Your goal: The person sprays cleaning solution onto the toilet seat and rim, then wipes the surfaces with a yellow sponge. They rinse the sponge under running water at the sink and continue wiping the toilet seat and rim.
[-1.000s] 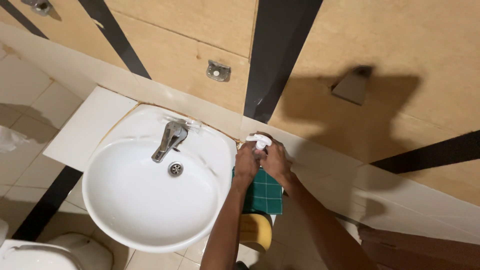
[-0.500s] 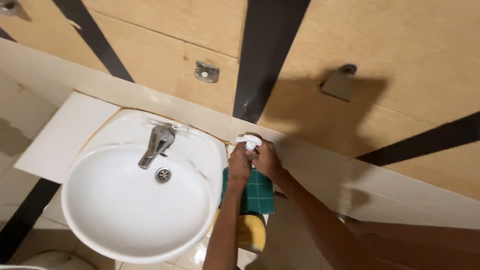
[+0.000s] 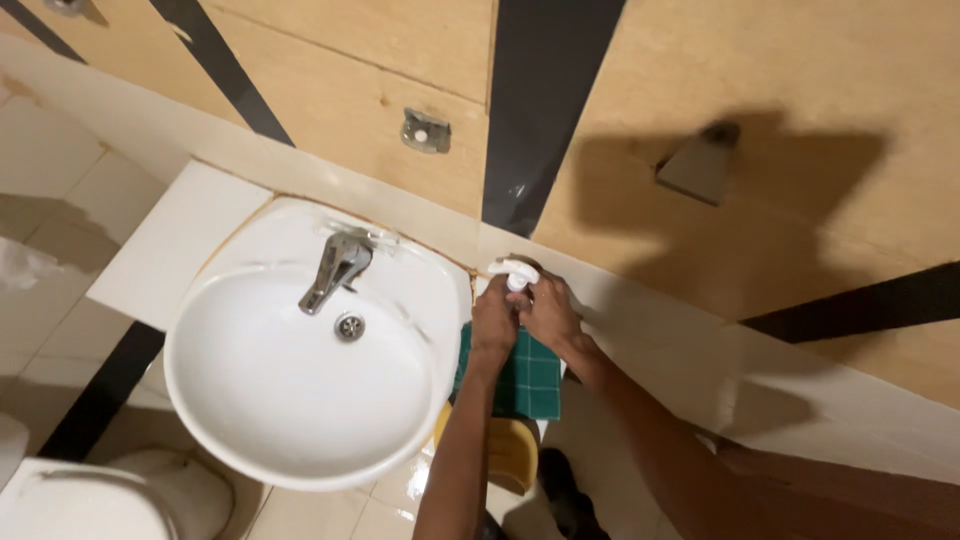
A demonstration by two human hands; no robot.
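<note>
Both my hands meet just right of a white washbasin [image 3: 215, 400]. My left hand [image 3: 495, 325] and my right hand [image 3: 550, 312] are closed around a small bottle whose white nozzle top [image 3: 512, 270] sticks out above my fingers. The bottle's body is hidden by my hands. A green checked cloth [image 3: 527, 385] hangs below them, and I cannot tell which hand pins it. Under the cloth sits a yellow object [image 3: 512, 452], partly hidden by my left forearm.
The basin has a metal tap [image 3: 337, 270] and a drain [image 3: 349, 326]. A white ledge [image 3: 175, 240] runs along the tan and black tiled wall. Metal fittings [image 3: 426, 131] [image 3: 700, 172] are fixed to the wall. A white toilet [image 3: 90, 500] is at bottom left.
My hands stay closed on the bottle at the basin's right side. My head has shifted, so the basin and wall slide slightly in view.
</note>
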